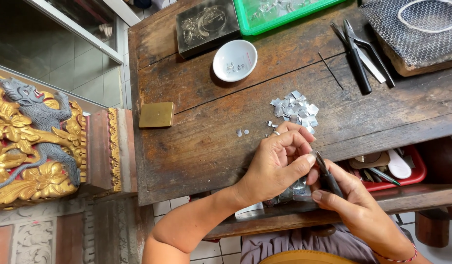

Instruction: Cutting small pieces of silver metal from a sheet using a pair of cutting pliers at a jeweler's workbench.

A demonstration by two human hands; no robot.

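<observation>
Weathered brown timber forms the workbench [196,146], whose near edge runs just behind both hands, so the work is held over the lap rather than on the top. Along the far edge sit a green tray [245,24], a dark block [206,22] and a mesh-covered pad [411,34], well apart from the hands; this leaves a bare band of wood in the middle for moving. A red tray [416,171] of tools sits on a lower shelf at the right, within reach of the right hand [353,205], which is closed around dark cutters [326,173] with the tips pointing up. The left hand [279,164] is curled, thumb and fingertips pinching a small metal piece at those tips; the piece itself is too small to make out. A white bowl [234,60], black pliers [357,54] and a brass block [157,115] lie further off. The pile of silver squares [296,110] lies just beyond the left fingers, and two small discs [242,132] rest beside it.
</observation>
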